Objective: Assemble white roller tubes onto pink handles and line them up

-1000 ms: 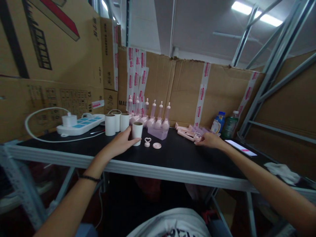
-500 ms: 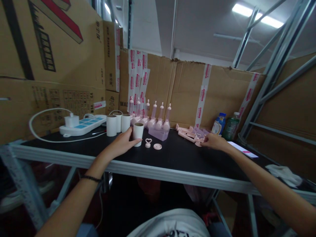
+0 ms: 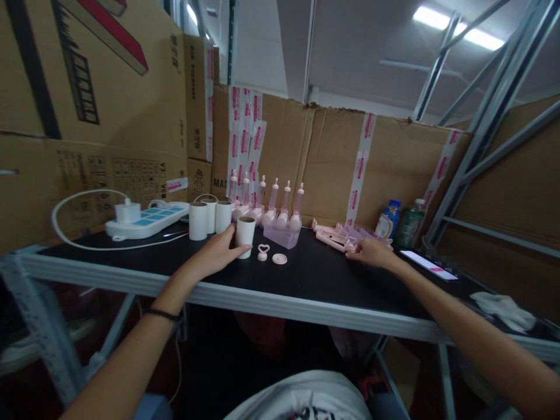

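Observation:
Wrapped around a white cardboard tube, my left hand has its thumb across the near side; the tube stands upright on the black tabletop. Just right of it lie a small pink heart-shaped ring piece and a flat pink disc. My right hand is at the right end of a group of long pink plastic parts, fingers bent and pressed together. Whatever is between its fingertips is mostly covered; a bit of pink shows beneath them.
White tubes stand at the left near a power strip with a cable. Behind, several pink bottle-like pieces stand in a row by a lilac holder. At the right are bottles, a phone and a white cloth.
My right hand has shifted slightly left, and its fingertips now cover most of the pink round piece seen under them before. My left hand stays on the tube.

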`<state>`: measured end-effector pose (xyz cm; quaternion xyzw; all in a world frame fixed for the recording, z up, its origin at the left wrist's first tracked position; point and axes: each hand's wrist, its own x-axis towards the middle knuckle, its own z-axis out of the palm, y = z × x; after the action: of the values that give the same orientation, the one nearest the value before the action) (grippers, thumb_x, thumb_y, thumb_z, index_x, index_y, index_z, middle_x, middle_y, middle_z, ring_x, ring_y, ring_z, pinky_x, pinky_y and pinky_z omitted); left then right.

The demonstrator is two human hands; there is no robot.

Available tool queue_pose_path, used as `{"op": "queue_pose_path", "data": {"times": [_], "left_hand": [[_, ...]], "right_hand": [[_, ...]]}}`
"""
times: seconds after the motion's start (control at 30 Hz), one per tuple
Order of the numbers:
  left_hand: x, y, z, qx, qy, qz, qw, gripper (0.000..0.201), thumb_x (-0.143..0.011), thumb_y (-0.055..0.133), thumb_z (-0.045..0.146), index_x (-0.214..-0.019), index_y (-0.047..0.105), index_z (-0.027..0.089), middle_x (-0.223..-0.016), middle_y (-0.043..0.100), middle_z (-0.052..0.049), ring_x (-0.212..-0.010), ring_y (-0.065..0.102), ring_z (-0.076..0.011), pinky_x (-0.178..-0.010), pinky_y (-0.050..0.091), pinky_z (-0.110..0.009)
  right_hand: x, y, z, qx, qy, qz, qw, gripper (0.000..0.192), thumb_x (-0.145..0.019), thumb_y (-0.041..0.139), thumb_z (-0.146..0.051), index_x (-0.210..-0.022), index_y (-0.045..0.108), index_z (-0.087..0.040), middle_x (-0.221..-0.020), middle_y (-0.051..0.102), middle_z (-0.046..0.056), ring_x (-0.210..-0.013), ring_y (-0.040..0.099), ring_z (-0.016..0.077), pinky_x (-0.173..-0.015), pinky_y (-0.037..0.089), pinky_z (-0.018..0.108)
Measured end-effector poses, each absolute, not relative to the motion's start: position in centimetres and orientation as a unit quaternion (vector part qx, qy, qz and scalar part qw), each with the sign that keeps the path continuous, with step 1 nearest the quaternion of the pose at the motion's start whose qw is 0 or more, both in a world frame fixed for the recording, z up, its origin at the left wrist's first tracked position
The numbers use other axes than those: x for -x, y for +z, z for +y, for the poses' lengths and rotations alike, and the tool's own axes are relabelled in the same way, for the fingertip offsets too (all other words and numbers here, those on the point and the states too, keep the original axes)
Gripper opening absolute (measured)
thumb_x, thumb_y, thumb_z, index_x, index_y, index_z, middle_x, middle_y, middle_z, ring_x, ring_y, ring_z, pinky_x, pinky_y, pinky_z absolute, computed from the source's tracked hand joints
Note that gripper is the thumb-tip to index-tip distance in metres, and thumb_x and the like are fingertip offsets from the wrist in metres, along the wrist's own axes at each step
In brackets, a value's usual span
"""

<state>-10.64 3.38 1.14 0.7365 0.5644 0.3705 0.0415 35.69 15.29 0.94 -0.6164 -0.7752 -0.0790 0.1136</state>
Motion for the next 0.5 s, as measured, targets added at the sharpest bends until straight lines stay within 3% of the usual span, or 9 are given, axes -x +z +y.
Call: {"op": "queue_pose_path", "data": {"times": [0.13,0.37,0.5], "left_hand": [[10.7,0.9,3.5,-0.732,0.381,0.563,0.044,0.056,-0.085,0.06,0.06,-0.122,0.056,0.019,-0.118,0.073,-0.014,-0.106,0.071,-0.0346,-0.089,0.053,-0.041],[10.8,0.6,3.6,-0.728,0.39,0.561,0.051,0.057,-0.083,0.061,0.061,-0.122,0.058,0.02,-0.115,0.074,-0.013,-0.103,0.071,-0.035,-0.087,0.053,-0.042],[10.8,0.7,3.6,-0.728,0.389,0.563,0.047,0.055,-0.083,0.061,0.061,-0.119,0.058,0.019,-0.114,0.075,-0.013,-0.105,0.071,-0.0357,-0.085,0.053,-0.041]], "right_hand": [[-35.6,2.0,14.3,0.625,-0.048,-0.772,0.108,0.045,-0.085,0.065,-0.06,-0.065,0.072,-0.02,-0.071,0.072,0.01,-0.07,0.069,0.0243,-0.061,0.043,0.03],[-32.1,8.1,10.5,0.523,-0.014,-0.806,0.277,0.052,-0.088,0.062,-0.066,-0.087,0.077,-0.016,-0.07,0.075,0.008,-0.064,0.069,0.0214,-0.054,0.04,0.028],[-27.3,9.6,8.6,0.484,-0.029,-0.826,0.287,0.052,-0.085,0.067,-0.066,-0.085,0.077,-0.015,-0.073,0.076,0.01,-0.065,0.068,0.0206,-0.055,0.041,0.027]]}}
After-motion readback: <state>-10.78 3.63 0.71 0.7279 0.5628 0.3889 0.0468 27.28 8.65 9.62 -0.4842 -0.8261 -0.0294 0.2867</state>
